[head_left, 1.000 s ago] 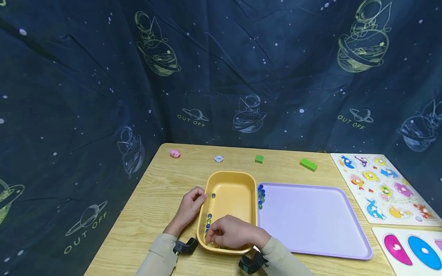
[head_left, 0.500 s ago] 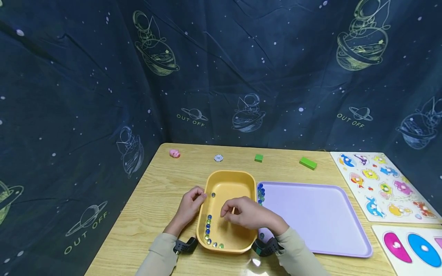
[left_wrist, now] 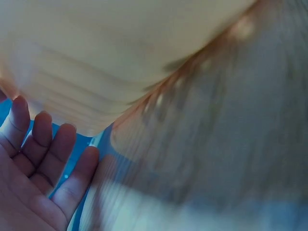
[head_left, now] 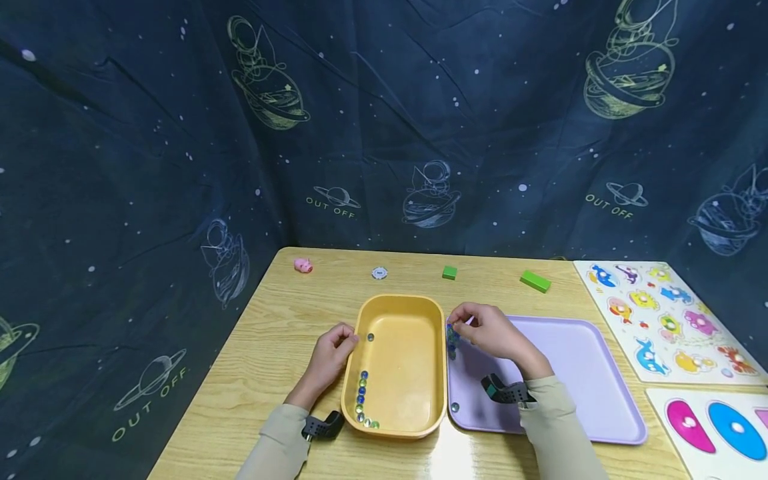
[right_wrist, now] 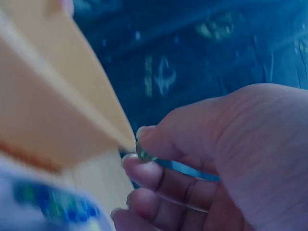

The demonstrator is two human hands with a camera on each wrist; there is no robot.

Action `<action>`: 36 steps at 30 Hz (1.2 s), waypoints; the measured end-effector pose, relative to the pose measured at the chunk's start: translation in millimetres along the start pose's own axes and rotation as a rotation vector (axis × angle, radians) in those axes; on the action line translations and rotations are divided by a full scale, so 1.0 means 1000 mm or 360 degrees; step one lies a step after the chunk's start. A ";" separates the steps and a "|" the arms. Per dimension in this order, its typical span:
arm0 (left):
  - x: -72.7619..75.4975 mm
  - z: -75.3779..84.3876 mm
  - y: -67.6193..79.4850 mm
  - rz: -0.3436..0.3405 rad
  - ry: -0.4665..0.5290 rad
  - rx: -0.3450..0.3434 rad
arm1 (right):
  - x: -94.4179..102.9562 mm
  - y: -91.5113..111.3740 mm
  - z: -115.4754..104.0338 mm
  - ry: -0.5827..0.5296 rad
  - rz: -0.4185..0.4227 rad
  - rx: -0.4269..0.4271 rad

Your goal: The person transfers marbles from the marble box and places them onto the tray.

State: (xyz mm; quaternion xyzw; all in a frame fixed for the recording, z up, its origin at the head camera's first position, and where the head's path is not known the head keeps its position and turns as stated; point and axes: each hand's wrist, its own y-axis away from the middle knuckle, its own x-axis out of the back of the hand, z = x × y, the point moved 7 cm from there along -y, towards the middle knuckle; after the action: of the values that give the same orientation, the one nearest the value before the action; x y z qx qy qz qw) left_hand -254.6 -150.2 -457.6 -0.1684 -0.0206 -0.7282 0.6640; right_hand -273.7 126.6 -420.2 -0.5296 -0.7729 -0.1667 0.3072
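A yellow plastic bin (head_left: 414, 373) stands on the table, with a curved line of glass marbles (head_left: 361, 399) along its near left side and a lone marble (head_left: 370, 337) farther back. My left hand (head_left: 329, 357) rests against the bin's left rim; its loosely bent fingers (left_wrist: 65, 144) lie by the outer wall in the left wrist view. My right hand (head_left: 489, 330) is over the left end of a purple tray (head_left: 564, 387), pinching a greenish marble (right_wrist: 145, 153) between thumb and forefinger. Just below it, blue and green marbles (head_left: 452, 348) cluster along the tray's left edge.
Another marble (head_left: 455, 407) lies at the tray's near left corner. Along the back are a pink pig figure (head_left: 303, 265), a poker chip (head_left: 379, 273), a small green block (head_left: 449, 273) and a longer green block (head_left: 535, 281). Puzzle boards (head_left: 666, 320) lie at right.
My right hand has left the bin's near left corner, crossed the bin and come over the tray's far left end with a marble. My left hand has stayed at the rim.
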 end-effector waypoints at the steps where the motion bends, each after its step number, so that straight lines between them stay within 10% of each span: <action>1: 0.000 0.000 0.000 0.0004 -0.0006 -0.0001 | 0.004 0.000 0.006 0.0030 0.0023 -0.0030; 23: 0.000 -0.036 -0.006 0.0120 -0.0014 0.0062 | 0.012 0.002 0.089 0.0088 0.0077 -0.0398; 36: 0.001 -0.011 0.001 0.0125 -0.0066 0.0117 | 0.010 0.002 0.093 0.0052 0.0078 -0.0381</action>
State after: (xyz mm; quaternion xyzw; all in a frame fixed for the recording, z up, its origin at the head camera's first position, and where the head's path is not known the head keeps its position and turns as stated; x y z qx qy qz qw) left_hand -256.4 -154.2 -468.3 -0.1595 -0.0546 -0.6968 0.6972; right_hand -301.9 188.8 -483.6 -0.5783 -0.7292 -0.2590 0.2583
